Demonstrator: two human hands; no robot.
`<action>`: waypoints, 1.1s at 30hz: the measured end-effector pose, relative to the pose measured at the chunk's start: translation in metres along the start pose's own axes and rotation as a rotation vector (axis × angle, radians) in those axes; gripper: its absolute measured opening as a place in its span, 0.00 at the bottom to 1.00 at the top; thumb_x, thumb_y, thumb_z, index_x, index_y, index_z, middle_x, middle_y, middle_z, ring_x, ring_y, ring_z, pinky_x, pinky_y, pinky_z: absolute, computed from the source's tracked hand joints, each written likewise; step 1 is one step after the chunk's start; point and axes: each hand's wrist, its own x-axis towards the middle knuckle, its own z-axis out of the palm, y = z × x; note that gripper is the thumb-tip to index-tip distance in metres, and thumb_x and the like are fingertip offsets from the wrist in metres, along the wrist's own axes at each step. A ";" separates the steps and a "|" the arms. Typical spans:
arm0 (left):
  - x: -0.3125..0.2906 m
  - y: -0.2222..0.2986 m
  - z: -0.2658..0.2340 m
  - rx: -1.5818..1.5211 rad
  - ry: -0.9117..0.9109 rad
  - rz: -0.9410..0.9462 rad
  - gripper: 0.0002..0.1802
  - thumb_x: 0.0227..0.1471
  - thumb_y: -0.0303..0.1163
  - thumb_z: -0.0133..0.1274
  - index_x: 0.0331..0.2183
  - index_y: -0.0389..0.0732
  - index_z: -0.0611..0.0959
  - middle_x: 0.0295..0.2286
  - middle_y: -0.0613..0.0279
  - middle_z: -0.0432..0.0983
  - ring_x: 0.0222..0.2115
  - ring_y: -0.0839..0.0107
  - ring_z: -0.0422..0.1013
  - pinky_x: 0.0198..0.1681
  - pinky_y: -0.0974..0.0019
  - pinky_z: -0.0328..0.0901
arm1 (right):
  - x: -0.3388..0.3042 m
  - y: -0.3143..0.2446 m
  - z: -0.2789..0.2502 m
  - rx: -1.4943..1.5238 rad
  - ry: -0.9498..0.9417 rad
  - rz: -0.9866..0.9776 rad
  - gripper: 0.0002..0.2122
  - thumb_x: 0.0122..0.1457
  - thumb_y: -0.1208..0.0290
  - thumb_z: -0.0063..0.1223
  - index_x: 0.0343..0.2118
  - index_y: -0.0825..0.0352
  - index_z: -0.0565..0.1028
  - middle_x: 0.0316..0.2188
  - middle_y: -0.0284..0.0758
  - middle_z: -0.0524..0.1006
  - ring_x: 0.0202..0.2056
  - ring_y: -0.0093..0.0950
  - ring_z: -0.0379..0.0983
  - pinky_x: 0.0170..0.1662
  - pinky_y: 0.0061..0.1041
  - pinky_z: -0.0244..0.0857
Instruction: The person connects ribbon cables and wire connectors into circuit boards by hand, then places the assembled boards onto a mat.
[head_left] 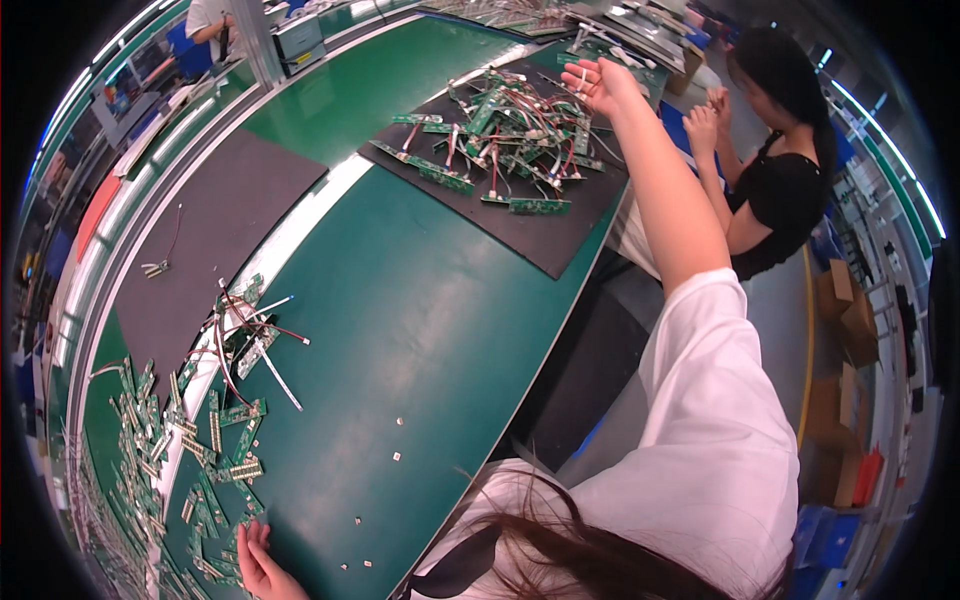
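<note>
At the lower left, my left hand (pixel 264 570) is at the near edge of a heap of narrow green circuit boards (pixel 205 500), its fingertips closed on the end of one board (pixel 248 497). My right arm stretches to the far right of the bench. There my right hand (pixel 607 90) hovers palm up with fingers spread, next to a pile of circuit boards with wires attached (pixel 510 130). A small white item or band (pixel 583 80) shows at its fingers. The wired pile lies on a dark mat (pixel 540 240).
A smaller bunch of wired boards (pixel 250 330) lies on the green bench top (pixel 400 300). Tiny white pieces (pixel 397 456) are scattered nearby. A second dark mat (pixel 210 210) holds a wired part (pixel 157 268). A co-worker (pixel 780 150) sits at the right; cardboard boxes (pixel 845 310) stand beyond.
</note>
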 end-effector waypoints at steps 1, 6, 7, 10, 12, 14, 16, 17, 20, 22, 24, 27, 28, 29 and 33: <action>-0.001 -0.003 -0.005 0.012 0.037 -0.012 0.19 0.60 0.29 0.37 0.49 0.29 0.69 0.40 0.48 0.73 0.38 0.68 0.72 0.44 0.68 0.65 | 0.021 0.008 0.014 0.003 -0.038 0.014 0.17 0.64 0.64 0.25 0.47 0.75 0.58 0.42 0.51 0.72 0.36 0.43 0.75 0.35 0.37 0.70; -0.006 0.011 -0.007 0.243 0.087 0.048 0.16 0.57 0.24 0.41 0.48 0.31 0.72 0.26 0.60 0.74 0.26 0.74 0.69 0.34 0.73 0.65 | 0.143 0.082 -0.001 -0.018 -0.139 0.181 0.16 0.57 0.76 0.33 0.48 0.73 0.55 0.49 0.49 0.66 0.46 0.48 0.69 0.36 0.40 0.72; -0.002 0.017 0.000 0.247 0.110 -0.004 0.19 0.52 0.21 0.47 0.48 0.33 0.72 0.24 0.62 0.73 0.24 0.74 0.67 0.32 0.73 0.64 | 0.153 0.087 -0.007 0.079 0.071 0.203 0.16 0.56 0.76 0.38 0.48 0.70 0.59 0.46 0.43 0.69 0.45 0.43 0.70 0.36 0.38 0.71; 0.014 0.016 0.004 0.400 0.034 0.309 0.26 0.39 0.17 0.58 0.44 0.36 0.75 0.27 0.61 0.69 0.27 0.71 0.66 0.31 0.71 0.63 | 0.224 0.057 -0.100 -0.329 -0.165 0.329 0.09 0.56 0.67 0.44 0.38 0.62 0.70 0.34 0.37 0.74 0.35 0.39 0.70 0.35 0.35 0.69; 0.006 0.017 -0.005 0.407 -0.021 0.319 0.17 0.42 0.17 0.55 0.39 0.34 0.77 0.26 0.58 0.70 0.27 0.69 0.67 0.30 0.71 0.64 | 0.248 0.062 -0.098 -0.774 0.247 0.168 0.12 0.48 0.59 0.52 0.32 0.60 0.71 0.22 0.30 0.64 0.19 0.27 0.58 0.21 0.30 0.56; -0.004 0.023 -0.009 0.443 -0.039 0.293 0.13 0.44 0.17 0.53 0.36 0.33 0.78 0.26 0.57 0.70 0.27 0.68 0.68 0.30 0.71 0.64 | 0.224 0.074 -0.046 -1.030 0.368 0.158 0.14 0.45 0.65 0.52 0.32 0.69 0.72 0.26 0.39 0.68 0.21 0.31 0.61 0.21 0.33 0.57; -0.010 0.026 -0.010 0.371 0.027 0.169 0.04 0.47 0.18 0.49 0.30 0.33 0.76 0.24 0.55 0.69 0.26 0.64 0.67 0.30 0.68 0.63 | 0.232 0.082 -0.025 -1.192 0.298 0.120 0.15 0.44 0.66 0.51 0.33 0.70 0.72 0.29 0.41 0.70 0.25 0.34 0.64 0.25 0.35 0.60; -0.001 0.023 -0.008 0.360 0.024 0.165 0.04 0.47 0.18 0.49 0.30 0.33 0.76 0.24 0.55 0.69 0.26 0.64 0.67 0.30 0.68 0.63 | 0.231 0.074 -0.025 -1.334 0.269 0.067 0.16 0.44 0.67 0.50 0.35 0.72 0.72 0.33 0.43 0.71 0.29 0.36 0.68 0.28 0.37 0.63; 0.038 0.012 -0.002 0.465 -0.085 0.291 0.05 0.49 0.23 0.49 0.23 0.33 0.72 0.23 0.54 0.66 0.26 0.58 0.66 0.31 0.62 0.61 | 0.222 0.033 -0.050 -1.576 0.235 -0.098 0.22 0.43 0.63 0.48 0.41 0.71 0.72 0.43 0.47 0.72 0.45 0.44 0.68 0.45 0.40 0.62; 0.071 0.014 0.010 0.512 -0.140 0.429 0.08 0.47 0.27 0.53 0.23 0.34 0.72 0.25 0.55 0.67 0.28 0.57 0.65 0.33 0.60 0.61 | 0.209 0.015 -0.051 -1.797 0.567 -0.163 0.30 0.44 0.54 0.49 0.49 0.66 0.68 0.52 0.46 0.66 0.53 0.45 0.62 0.54 0.42 0.54; 0.071 0.018 0.000 0.579 -0.137 0.402 0.09 0.45 0.29 0.55 0.24 0.35 0.73 0.27 0.56 0.68 0.30 0.58 0.66 0.34 0.60 0.61 | 0.070 0.058 0.090 -1.701 0.433 -0.244 0.34 0.43 0.48 0.52 0.52 0.64 0.64 0.55 0.44 0.63 0.55 0.44 0.59 0.55 0.44 0.53; 0.100 0.015 0.006 0.737 -0.176 0.553 0.10 0.41 0.31 0.58 0.24 0.37 0.74 0.32 0.59 0.70 0.34 0.59 0.66 0.38 0.60 0.61 | -0.033 0.042 0.133 -1.795 0.452 -0.603 0.27 0.45 0.47 0.52 0.47 0.57 0.71 0.47 0.42 0.70 0.50 0.43 0.65 0.48 0.48 0.58; 0.103 0.013 0.001 0.741 -0.206 0.552 0.09 0.41 0.29 0.58 0.25 0.37 0.75 0.32 0.58 0.70 0.34 0.59 0.66 0.37 0.59 0.62 | -0.065 0.058 0.152 -1.739 0.417 -0.848 0.26 0.45 0.48 0.53 0.46 0.56 0.71 0.44 0.42 0.72 0.48 0.41 0.66 0.48 0.46 0.58; 0.107 0.012 -0.004 0.733 -0.232 0.558 0.09 0.40 0.27 0.59 0.26 0.37 0.76 0.33 0.58 0.71 0.34 0.59 0.66 0.37 0.59 0.62 | -0.102 0.069 0.168 -1.657 0.420 -1.087 0.24 0.45 0.50 0.53 0.45 0.56 0.72 0.41 0.41 0.72 0.46 0.39 0.65 0.47 0.45 0.58; 0.096 0.010 -0.015 0.579 -0.098 0.455 0.10 0.36 0.25 0.60 0.26 0.39 0.77 0.27 0.61 0.72 0.29 0.60 0.67 0.34 0.63 0.61 | -0.280 0.108 0.238 -0.870 -0.495 -1.398 0.17 0.46 0.68 0.56 0.39 0.69 0.70 0.37 0.40 0.71 0.40 0.36 0.65 0.45 0.32 0.57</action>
